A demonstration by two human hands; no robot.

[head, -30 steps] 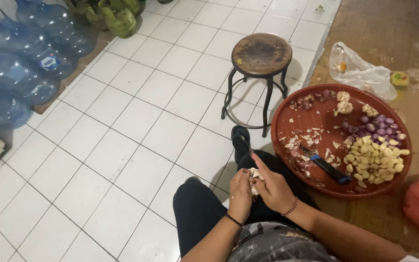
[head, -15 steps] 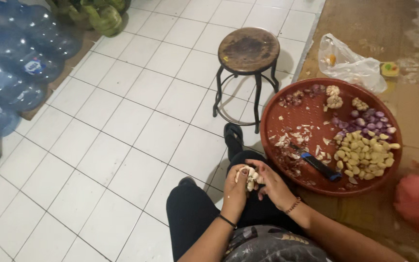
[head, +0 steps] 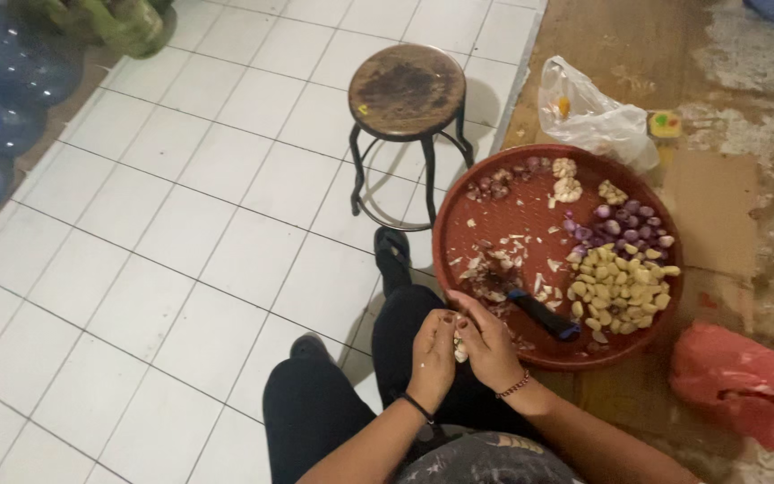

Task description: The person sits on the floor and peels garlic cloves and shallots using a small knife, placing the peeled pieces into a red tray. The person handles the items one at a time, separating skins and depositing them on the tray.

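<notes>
Sitting low over a white tiled floor (head: 163,233), the person has both hands together above the lap, black trousers beneath them. The left hand (head: 433,357), a dark band on its wrist, and the right hand (head: 488,345), a beaded bracelet on its wrist, meet around a pale garlic clove (head: 460,348); each grip is closed on that clove, fingertips pinching it from either side, just at the near rim of the tray.

Just beyond the hands lies a round red tray (head: 530,211) on the floor. On its near part a knife (head: 544,315) with a dark handle rests among papery peel scraps (head: 494,269). To the right of the knife sits a heap of peeled garlic cloves (head: 618,291). Further back on the tray are purple shallots (head: 629,222), a couple of whole garlic bulbs (head: 568,179), and a few dark unpeeled shallots (head: 494,184) near the far rim.

Right of the tray, a red plastic bag (head: 745,385) lies on bare brown floor. Behind the tray is a clear plastic bag (head: 589,112), and left of it a round wooden stool (head: 407,88) on black metal legs. At the far left edge stand blue water jugs (head: 2,99).
</notes>
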